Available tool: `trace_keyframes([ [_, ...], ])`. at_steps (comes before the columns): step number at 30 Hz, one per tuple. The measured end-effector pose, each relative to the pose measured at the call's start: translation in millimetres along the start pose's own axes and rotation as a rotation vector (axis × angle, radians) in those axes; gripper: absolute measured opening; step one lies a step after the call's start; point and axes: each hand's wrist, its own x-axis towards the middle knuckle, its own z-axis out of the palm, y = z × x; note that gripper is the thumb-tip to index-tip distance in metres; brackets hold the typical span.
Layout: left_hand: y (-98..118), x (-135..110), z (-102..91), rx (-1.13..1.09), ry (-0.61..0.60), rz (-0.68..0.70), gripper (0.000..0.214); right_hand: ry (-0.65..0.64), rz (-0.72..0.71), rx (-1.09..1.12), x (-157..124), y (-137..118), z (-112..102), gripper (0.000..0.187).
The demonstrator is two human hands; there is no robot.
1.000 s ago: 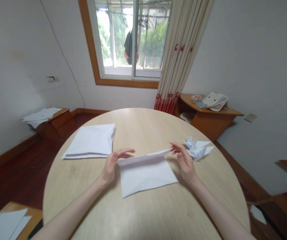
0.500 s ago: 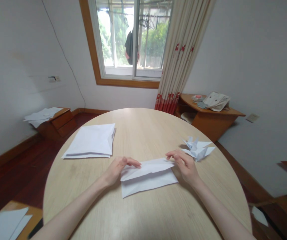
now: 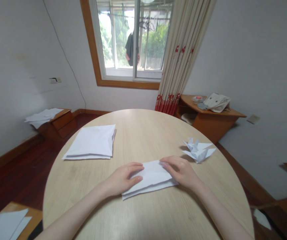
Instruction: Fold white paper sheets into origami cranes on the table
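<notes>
A white sheet of paper point(image 3: 153, 171), folded over on itself, lies near the middle of the round table. Its upper flap comes down almost to the near edge, and a narrow strip of the lower layer shows below. My left hand point(image 3: 123, 178) rests on its left part, with thumb and fingers stretched apart. On the right part lies my right hand point(image 3: 182, 171), its fingertips touching the far edge and the fingers extended over the paper. Beyond the right hand sit white folded paper shapes with pointed tips point(image 3: 198, 151), perhaps cranes.
A stack of white paper point(image 3: 91, 141) lies on the left of the round wooden table point(image 3: 143, 216). Behind stand a corner cabinet point(image 3: 215, 118) with a cloth bag on top and a low drawer unit point(image 3: 63, 125) with papers. More white sheets point(image 3: 6, 223) lie at the lower left.
The raised flap of the paper has come down towards me and lies nearly flat. My left hand has moved slightly nearer and onto the flap; my right hand has shifted a little left.
</notes>
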Motion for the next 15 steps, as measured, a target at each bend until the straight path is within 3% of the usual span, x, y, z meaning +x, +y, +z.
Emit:
trace_keyframes([
  [6, -1, -5, 10.9, 0.175, -0.055, -0.009, 0.050, -0.197, 0.031, -0.031, -2, -1, 5, 0.027],
  [15, -9, -3, 28.6, 0.380, -0.047, 0.109, 0.053, -0.290, 0.006, -0.121, -4, -12, 26, 0.043],
])
